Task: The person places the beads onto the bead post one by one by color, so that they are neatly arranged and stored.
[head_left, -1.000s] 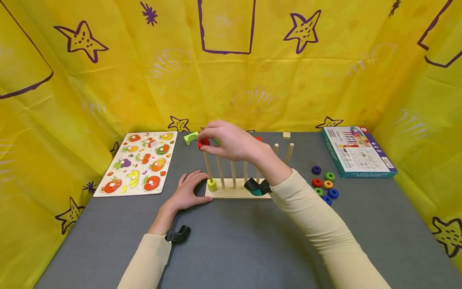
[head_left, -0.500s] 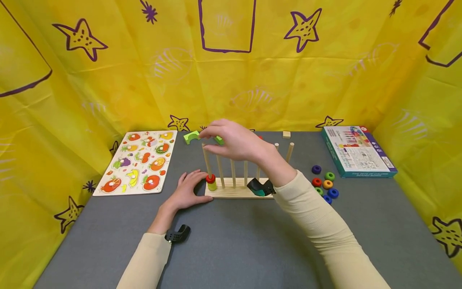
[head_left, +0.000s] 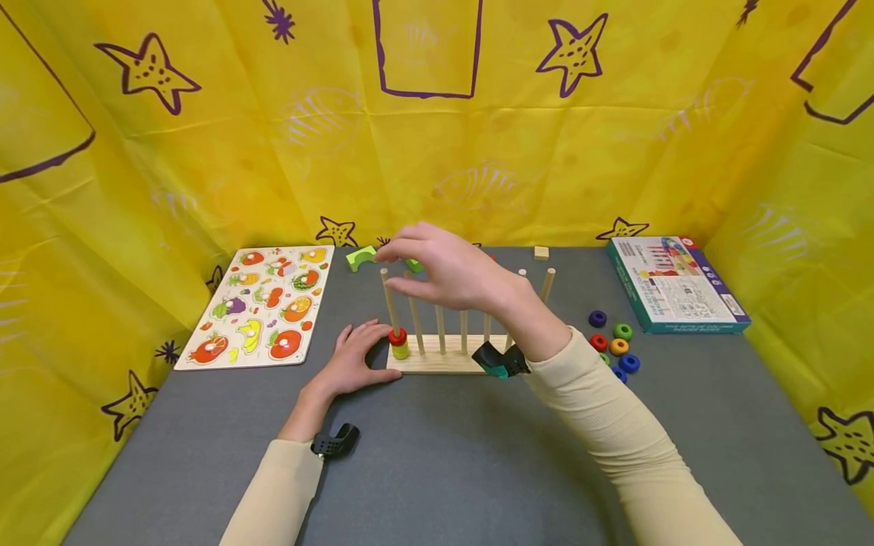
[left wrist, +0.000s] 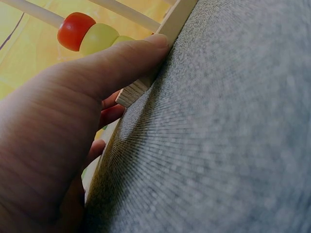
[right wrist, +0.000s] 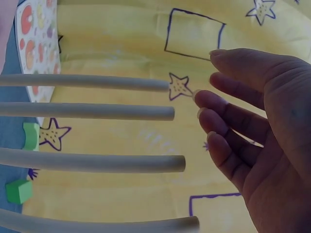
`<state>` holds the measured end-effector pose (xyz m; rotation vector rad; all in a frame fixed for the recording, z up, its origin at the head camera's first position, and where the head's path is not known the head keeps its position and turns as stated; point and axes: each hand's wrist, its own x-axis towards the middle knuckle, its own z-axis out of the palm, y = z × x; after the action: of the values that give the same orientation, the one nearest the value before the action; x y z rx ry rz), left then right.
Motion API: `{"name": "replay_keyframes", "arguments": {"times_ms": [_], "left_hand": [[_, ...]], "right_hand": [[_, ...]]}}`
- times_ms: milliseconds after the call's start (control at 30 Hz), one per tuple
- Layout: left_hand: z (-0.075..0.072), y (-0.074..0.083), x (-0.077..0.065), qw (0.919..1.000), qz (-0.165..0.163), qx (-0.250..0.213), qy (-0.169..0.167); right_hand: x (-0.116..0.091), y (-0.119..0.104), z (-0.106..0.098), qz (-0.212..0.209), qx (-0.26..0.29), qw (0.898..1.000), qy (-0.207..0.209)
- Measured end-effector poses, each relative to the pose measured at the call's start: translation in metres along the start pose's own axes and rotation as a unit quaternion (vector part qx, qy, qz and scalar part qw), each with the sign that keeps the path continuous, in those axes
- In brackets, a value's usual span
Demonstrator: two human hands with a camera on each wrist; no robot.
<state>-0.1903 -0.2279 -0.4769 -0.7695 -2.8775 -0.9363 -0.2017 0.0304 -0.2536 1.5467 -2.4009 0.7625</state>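
My left hand [head_left: 351, 359] grips the left end of a wooden peg stand [head_left: 437, 365], thumb along the front edge and fingers at the end and behind. On its leftmost peg [head_left: 390, 303] a red ring [head_left: 397, 338] sits on top of yellow rings [head_left: 400, 352]; the left wrist view shows the red ring [left wrist: 76, 31] above two yellow ones [left wrist: 98, 39]. Over the tops of the pegs hovers my right hand [head_left: 454, 273], holding nothing. Its thumb and fingers are apart in the right wrist view, beyond the bare peg ends [right wrist: 167, 113]. The other pegs carry no rings where visible.
Several loose coloured rings [head_left: 618, 346] lie right of the stand, partly behind the right sleeve. A teal game box [head_left: 676, 284] is at the back right, a fruit puzzle board [head_left: 256, 307] on the left. Green blocks [head_left: 361, 258] and a small wooden block [head_left: 541, 253] stand at the back.
The right hand has let go of the red ring, which dropped down the leftmost peg onto the yellow ones. Its fingers have since parted slightly from the peg top. The left hand stays put.
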Motion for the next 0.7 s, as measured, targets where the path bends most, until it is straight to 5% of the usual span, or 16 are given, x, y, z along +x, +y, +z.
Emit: {"name": "replay_keyframes", "arguments": {"times_ms": [367, 700], "left_hand": [[0.0, 0.002, -0.002, 1.0, 0.002, -0.002, 0.0], [-0.001, -0.001, 0.001, 0.9998, 0.013, 0.012, 0.008]], "right_hand": [[0.002, -0.004, 0.006, -0.024, 0.005, 1.0, -0.009], [0.001, -0.01, 0.036, -0.074, -0.02, 0.996, -0.04]]}}
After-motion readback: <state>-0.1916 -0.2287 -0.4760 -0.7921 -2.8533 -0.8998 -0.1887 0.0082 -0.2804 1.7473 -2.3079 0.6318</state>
